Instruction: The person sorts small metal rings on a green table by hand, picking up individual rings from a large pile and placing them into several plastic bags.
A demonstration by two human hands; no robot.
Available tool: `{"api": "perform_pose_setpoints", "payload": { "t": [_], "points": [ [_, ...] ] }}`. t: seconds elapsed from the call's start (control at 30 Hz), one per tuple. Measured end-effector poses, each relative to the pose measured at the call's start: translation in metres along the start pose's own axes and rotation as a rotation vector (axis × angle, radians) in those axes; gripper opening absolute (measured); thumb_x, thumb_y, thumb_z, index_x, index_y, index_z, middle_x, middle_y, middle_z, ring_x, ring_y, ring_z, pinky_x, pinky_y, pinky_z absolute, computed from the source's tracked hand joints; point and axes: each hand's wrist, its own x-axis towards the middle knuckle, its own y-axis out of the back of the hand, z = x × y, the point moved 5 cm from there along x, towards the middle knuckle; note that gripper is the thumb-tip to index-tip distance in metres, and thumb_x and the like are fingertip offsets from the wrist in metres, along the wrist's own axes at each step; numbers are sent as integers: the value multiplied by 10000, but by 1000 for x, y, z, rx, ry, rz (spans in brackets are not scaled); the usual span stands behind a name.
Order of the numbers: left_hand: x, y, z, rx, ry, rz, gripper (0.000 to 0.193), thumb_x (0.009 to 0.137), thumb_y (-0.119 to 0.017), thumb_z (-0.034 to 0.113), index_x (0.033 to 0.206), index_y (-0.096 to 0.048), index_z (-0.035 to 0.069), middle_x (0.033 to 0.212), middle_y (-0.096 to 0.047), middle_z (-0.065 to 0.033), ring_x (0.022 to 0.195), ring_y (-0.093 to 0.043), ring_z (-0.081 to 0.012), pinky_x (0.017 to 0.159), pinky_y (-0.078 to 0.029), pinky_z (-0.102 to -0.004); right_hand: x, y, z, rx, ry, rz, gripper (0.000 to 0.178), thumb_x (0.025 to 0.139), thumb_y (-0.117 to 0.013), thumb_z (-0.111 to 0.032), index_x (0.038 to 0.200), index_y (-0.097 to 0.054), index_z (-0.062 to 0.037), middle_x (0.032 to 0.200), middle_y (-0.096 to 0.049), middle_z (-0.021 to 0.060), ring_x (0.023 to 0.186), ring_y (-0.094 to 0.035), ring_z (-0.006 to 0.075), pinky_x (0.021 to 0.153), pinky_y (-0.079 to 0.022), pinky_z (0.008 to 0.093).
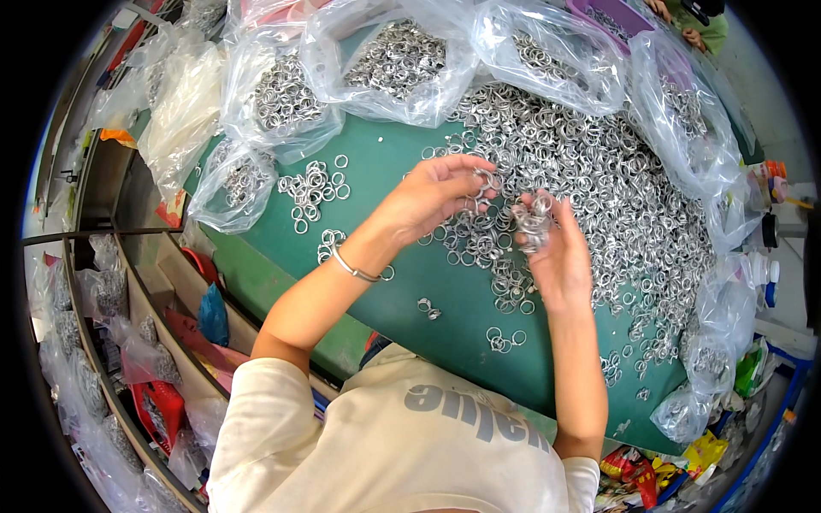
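Observation:
Over the green table (445,359) I hold both hands close together, at the near left edge of a wide heap of silver metal rings (616,197). My right hand (563,265) is turned palm up, its fingers curled round a small bunch of rings (534,224), slightly blurred. To its left, my left hand (428,198) pinches a few rings (486,181) between thumb and fingers. Below my hands a looser cluster of rings (510,282) lies on the table. Small separate groups of rings (314,192) are left of my left forearm.
Clear plastic bags of rings (286,94) line the table's far side, with another bag (235,184) at the left. More bags (684,128) stand along the right edge. Shelves with packed bags (111,291) are at the left. Another person's hand (693,38) shows at the far right.

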Motion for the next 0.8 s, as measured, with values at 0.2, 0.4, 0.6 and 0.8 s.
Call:
{"api": "perform_pose_setpoints", "payload": {
  "t": [0.2,0.4,0.6,0.8],
  "points": [
    [-17,4,18,510,-198,9,422,902,-536,-10,1320,-484,12,1211,-591,-123,1126,-586,-243,939,-479,-349,-26,8,-29,-480,152,28,413,922,-603,-114,1296,-486,15,1267,-540,173,1188,-529,290,902,-484,371],
    [-42,-21,1,1440,-407,-124,705,722,-745,73,1365,-459,115,1327,-493,-140,1269,-419,-354,1042,-372,-460,-49,-6,-21,-1519,423,-96,659,707,-776,-54,1314,-524,-92,1404,-428,122,1264,-442,310,1044,-349,436],
    [-43,-28,-35,1653,-516,-71,586,669,-772,87,1199,-524,59,1275,-492,-104,1212,-441,-300,904,-398,-445,-49,-23,21,-1925,723,-166,587,686,-790,-113,1217,-552,-29,1249,-499,117,1225,-416,324,1022,-305,457],
    [-36,-12,-27,1457,-606,125,409,712,-686,-3,1092,-541,35,1094,-587,-90,958,-577,-275,792,-467,-353,-35,-5,21,-1791,798,-156,248,741,-729,-48,962,-625,-4,913,-575,95,888,-547,281,782,-448,400]
  ]
}}
